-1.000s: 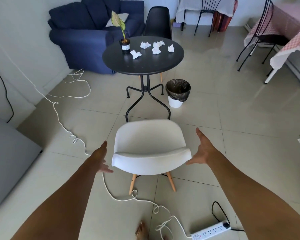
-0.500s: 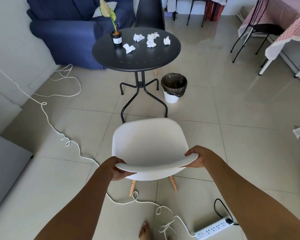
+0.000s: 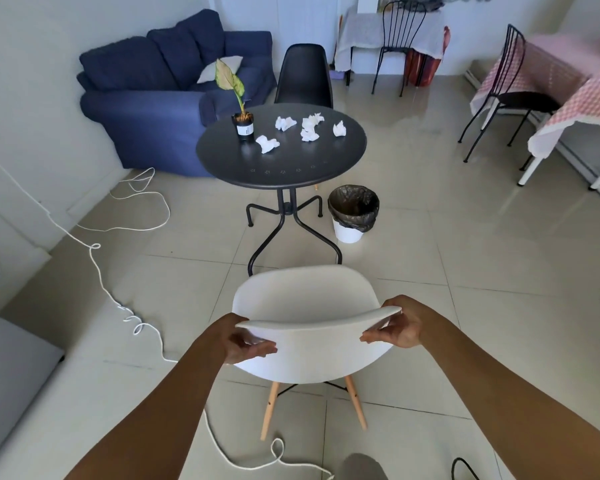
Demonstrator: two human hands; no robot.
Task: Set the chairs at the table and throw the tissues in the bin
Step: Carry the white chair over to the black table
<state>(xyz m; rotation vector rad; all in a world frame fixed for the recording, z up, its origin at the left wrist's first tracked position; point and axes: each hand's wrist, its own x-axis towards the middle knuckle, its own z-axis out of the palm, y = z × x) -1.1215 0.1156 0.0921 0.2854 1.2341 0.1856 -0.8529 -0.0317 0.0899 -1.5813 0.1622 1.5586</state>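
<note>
A white shell chair [image 3: 305,299] with wooden legs stands in front of me, its seat facing the round black table [image 3: 284,164]. My left hand [image 3: 238,337] grips the left end of its backrest and my right hand [image 3: 400,323] grips the right end. Several crumpled white tissues [image 3: 310,128] lie on the tabletop beside a small potted plant [image 3: 241,117]. A black chair [image 3: 303,77] stands at the table's far side. The bin [image 3: 352,213], white with a dark liner, sits on the floor right of the table's legs.
A blue sofa [image 3: 153,98] stands at the back left. A white cord [image 3: 118,299] snakes over the tiled floor on the left and under the chair. Metal chairs [image 3: 503,95] and cloth-covered tables [image 3: 575,98] line the right and back.
My hands closed on the white chair's backrest a second ago. The chair's back now sits higher and tilted toward me, and the view has risen.
</note>
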